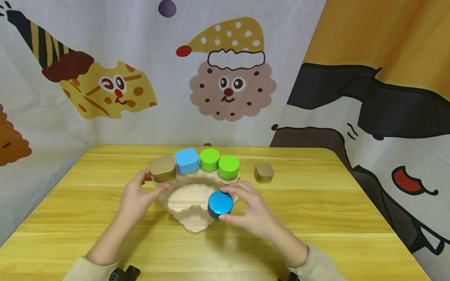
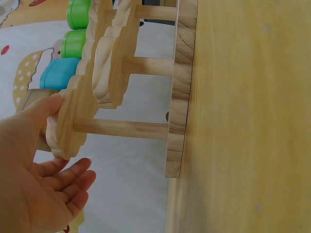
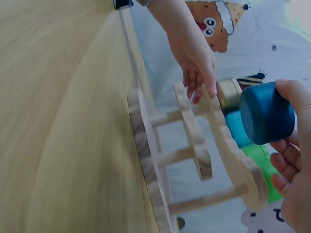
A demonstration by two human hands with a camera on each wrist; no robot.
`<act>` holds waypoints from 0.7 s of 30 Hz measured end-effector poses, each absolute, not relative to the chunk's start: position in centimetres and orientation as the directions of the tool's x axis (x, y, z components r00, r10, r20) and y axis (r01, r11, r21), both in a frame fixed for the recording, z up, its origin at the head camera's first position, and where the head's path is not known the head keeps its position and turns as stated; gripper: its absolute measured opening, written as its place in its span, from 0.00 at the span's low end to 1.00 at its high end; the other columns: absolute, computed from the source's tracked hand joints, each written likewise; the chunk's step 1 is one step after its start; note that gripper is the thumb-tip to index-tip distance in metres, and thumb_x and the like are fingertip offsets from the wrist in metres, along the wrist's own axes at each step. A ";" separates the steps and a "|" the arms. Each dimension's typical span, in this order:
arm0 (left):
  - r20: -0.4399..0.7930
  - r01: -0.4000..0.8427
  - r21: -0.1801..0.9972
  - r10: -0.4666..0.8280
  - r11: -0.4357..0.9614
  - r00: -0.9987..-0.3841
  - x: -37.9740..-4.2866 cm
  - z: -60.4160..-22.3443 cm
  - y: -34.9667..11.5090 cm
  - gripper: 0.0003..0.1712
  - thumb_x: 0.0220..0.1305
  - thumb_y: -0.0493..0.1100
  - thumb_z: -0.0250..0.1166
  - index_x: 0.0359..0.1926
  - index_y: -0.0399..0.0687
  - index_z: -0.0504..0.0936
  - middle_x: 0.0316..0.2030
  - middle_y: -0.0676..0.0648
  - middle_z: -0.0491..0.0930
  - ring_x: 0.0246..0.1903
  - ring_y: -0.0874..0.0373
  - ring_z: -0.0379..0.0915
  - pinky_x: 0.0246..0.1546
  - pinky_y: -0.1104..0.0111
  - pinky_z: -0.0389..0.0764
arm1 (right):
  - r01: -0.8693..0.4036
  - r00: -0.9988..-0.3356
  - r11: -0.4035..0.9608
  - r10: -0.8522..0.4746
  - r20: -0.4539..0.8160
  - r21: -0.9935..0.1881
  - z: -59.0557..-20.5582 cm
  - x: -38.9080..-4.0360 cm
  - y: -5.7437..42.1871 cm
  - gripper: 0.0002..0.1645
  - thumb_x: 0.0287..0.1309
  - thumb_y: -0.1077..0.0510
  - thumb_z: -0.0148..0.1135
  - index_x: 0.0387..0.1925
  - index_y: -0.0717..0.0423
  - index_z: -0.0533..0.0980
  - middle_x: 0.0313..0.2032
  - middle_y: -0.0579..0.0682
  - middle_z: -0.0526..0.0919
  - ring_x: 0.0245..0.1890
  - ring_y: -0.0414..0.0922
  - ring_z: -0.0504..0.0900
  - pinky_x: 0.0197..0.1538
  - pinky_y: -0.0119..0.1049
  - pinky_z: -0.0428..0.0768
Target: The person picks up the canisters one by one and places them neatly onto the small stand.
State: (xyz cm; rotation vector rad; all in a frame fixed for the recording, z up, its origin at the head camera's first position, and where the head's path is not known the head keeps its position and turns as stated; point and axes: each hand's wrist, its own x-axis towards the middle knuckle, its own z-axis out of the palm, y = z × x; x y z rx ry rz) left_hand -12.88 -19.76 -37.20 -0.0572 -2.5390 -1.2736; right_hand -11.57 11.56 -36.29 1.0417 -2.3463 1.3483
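A pale wooden tiered stand with scalloped shelves stands on the table. Its top shelf carries a gold square tin, a light blue square tin and two round green tins. My left hand pinches the left end of that shelf between thumb and index finger, beside the gold tin; the other fingers are loosely bent. My right hand grips a round dark blue tin between thumb and fingers. In the right wrist view the blue tin is off the stand, in the air.
A smaller gold tin sits on the wooden table, to the right of the stand. Behind the table hangs a curtain printed with cartoon figures. Round dowels join the stand's shelves to its base.
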 end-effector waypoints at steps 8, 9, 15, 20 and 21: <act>0.282 0.169 0.777 -0.096 0.606 -0.955 -12.9 -37.2 -19.8 0.40 0.54 0.54 0.73 0.59 0.32 0.70 0.48 0.35 0.75 0.50 0.39 0.69 0.50 0.44 0.67 | -0.678 -0.722 0.298 -0.444 0.531 -0.672 -36.3 -11.4 9.3 0.34 0.40 0.55 0.79 0.52 0.54 0.78 0.49 0.44 0.79 0.52 0.43 0.72 0.53 0.45 0.73; 0.283 0.169 0.777 -0.097 0.606 -0.954 -12.9 -37.3 -19.8 0.40 0.54 0.54 0.73 0.59 0.32 0.70 0.48 0.35 0.75 0.50 0.39 0.69 0.50 0.44 0.67 | -0.682 -0.718 0.293 -0.443 0.537 -0.670 -36.3 -11.4 9.1 0.34 0.40 0.55 0.79 0.52 0.54 0.78 0.49 0.45 0.79 0.53 0.45 0.72 0.54 0.47 0.72; 0.281 0.165 0.778 -0.100 0.606 -0.955 -12.9 -37.2 -19.7 0.39 0.55 0.53 0.72 0.58 0.33 0.71 0.48 0.35 0.75 0.50 0.40 0.68 0.50 0.45 0.67 | -0.693 -0.711 0.297 -0.433 0.555 -0.657 -36.2 -11.5 7.5 0.36 0.39 0.53 0.80 0.53 0.53 0.78 0.50 0.43 0.79 0.55 0.44 0.71 0.56 0.48 0.71; 0.292 0.174 0.779 -0.102 0.603 -0.951 -12.9 -37.4 -19.7 0.39 0.54 0.54 0.72 0.58 0.33 0.71 0.47 0.36 0.76 0.50 0.40 0.69 0.50 0.46 0.67 | -0.655 -0.747 0.321 -0.410 0.524 -0.684 -36.3 -11.8 6.4 0.36 0.39 0.52 0.80 0.53 0.52 0.78 0.51 0.39 0.78 0.56 0.40 0.70 0.57 0.51 0.68; 0.297 0.178 0.778 -0.103 0.603 -0.949 -12.9 -37.4 -19.7 0.39 0.54 0.54 0.73 0.58 0.33 0.71 0.47 0.36 0.76 0.50 0.40 0.69 0.49 0.46 0.67 | -0.650 -0.752 0.319 -0.406 0.520 -0.690 -36.3 -11.9 6.1 0.35 0.39 0.52 0.80 0.53 0.53 0.78 0.51 0.39 0.78 0.56 0.40 0.70 0.58 0.52 0.68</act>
